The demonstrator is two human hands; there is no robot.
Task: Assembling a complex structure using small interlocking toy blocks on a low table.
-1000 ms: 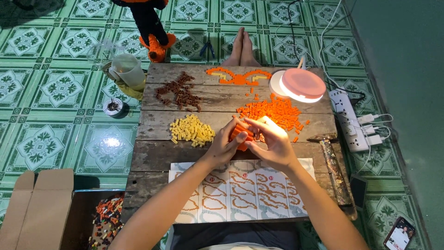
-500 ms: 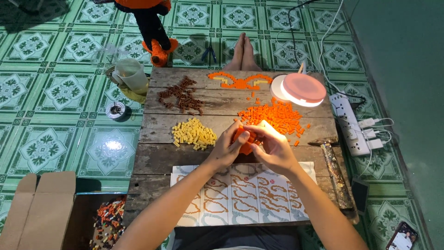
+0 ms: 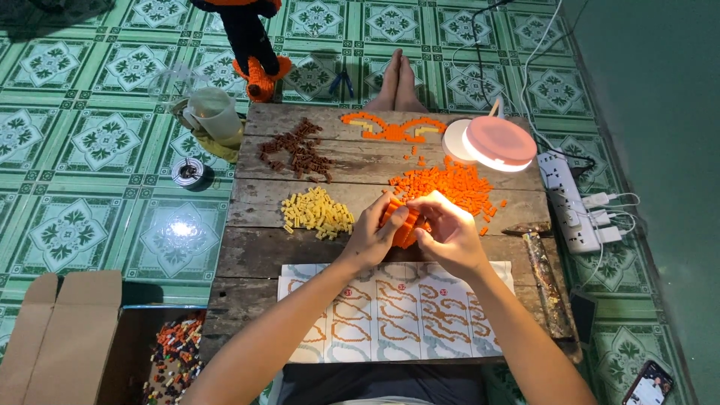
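My left hand (image 3: 373, 233) and my right hand (image 3: 448, 232) meet over the middle of a low wooden table (image 3: 255, 247). Together they grip a small block of joined orange pieces (image 3: 403, 225), fingers closed round it from both sides. Just behind the hands lies a loose heap of orange pieces (image 3: 450, 185). A pile of yellow pieces (image 3: 316, 212) sits to the left, a pile of brown pieces (image 3: 296, 151) further back. A finished flat orange shape (image 3: 393, 127) lies at the far edge. A printed pattern sheet (image 3: 397, 311) covers the near edge.
A round pink lamp (image 3: 496, 142) shines at the back right beside a hammer (image 3: 541, 266) and a white power strip (image 3: 568, 202). Another person's bare feet (image 3: 398, 82) rest beyond the table. An open cardboard box (image 3: 105, 352) of mixed pieces stands at the lower left; a plastic jug (image 3: 213, 114) sits on the floor.
Both hands have stayed on the orange block, fingers shifting slightly. The camera view drifted a little.
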